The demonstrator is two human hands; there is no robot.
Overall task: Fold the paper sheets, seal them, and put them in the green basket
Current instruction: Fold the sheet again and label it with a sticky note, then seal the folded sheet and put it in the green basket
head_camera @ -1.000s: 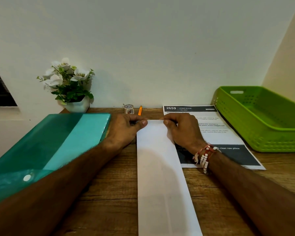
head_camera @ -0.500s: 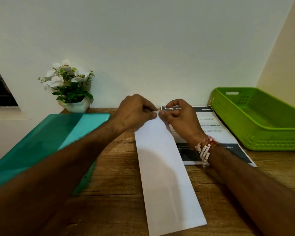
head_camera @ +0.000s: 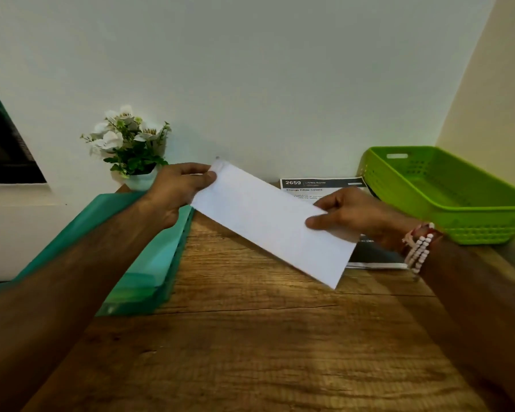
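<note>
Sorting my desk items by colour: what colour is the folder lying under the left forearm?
Teal green, translucent folder, seen in the head view.

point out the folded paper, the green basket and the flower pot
folded paper (head_camera: pixel 268 221), head view, middle of its white face
green basket (head_camera: pixel 482 212), head view, near rim
flower pot (head_camera: pixel 139 181), head view, white front wall

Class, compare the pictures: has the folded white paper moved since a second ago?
Yes. The paper has come up off the table, now held in the air by both hands and turned crosswise, its right end nearer the green basket.
</note>
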